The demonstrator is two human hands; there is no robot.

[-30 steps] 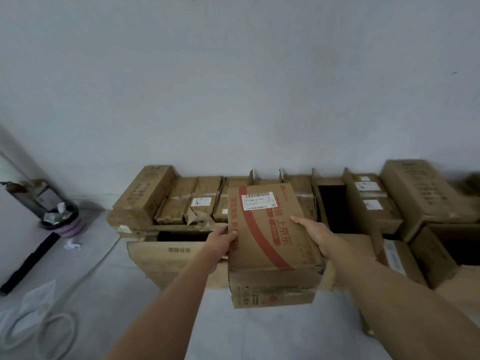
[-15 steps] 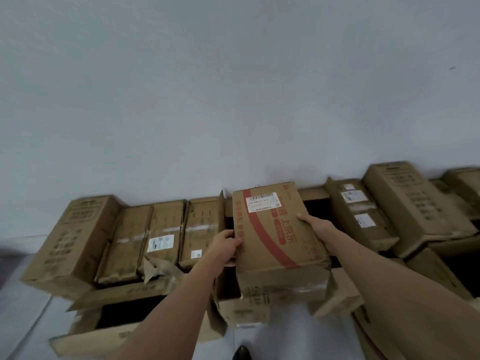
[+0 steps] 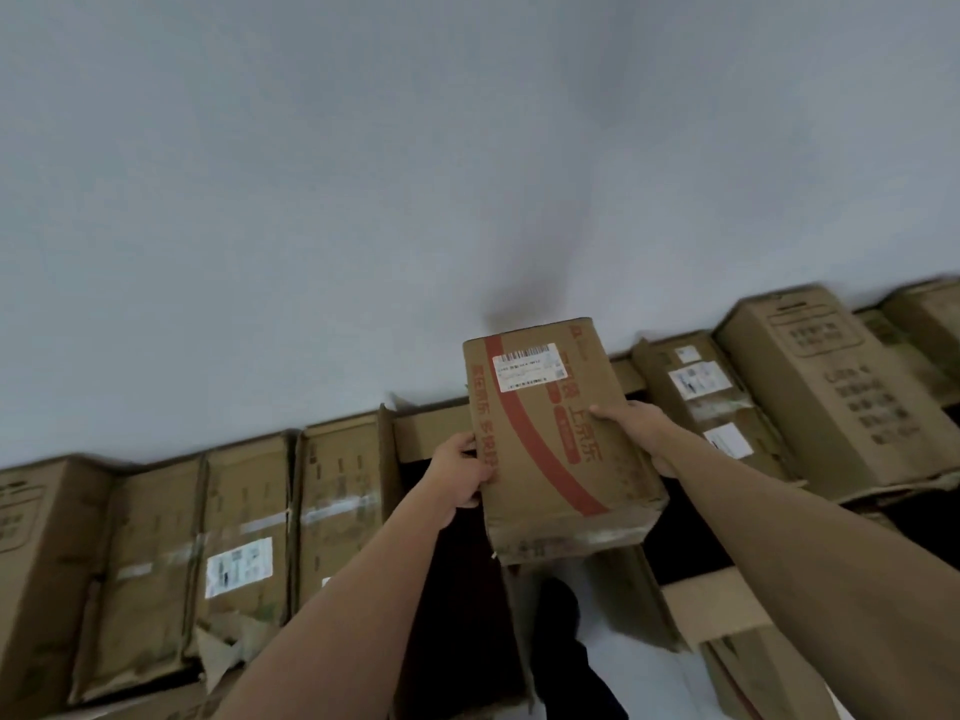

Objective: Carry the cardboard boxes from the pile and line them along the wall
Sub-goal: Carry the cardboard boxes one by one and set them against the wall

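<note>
The cardboard box (image 3: 561, 439) is above the row of boxes (image 3: 337, 485) at the wall (image 3: 363, 200). The left grip (image 3: 462, 472) and right grip (image 3: 636, 431) clasp its opposite sides. It looks light, with a soft, dented bottom, so a hold at mid-side suits it.

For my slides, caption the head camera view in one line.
Left hand and right hand grip a red-striped brown cardboard box above the row of boxes along the pale wall.

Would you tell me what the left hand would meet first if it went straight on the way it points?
Carrying the red-striped box it grips, the left hand would likely reach the cardboard flap at the wall first, though depth is unclear.
</note>
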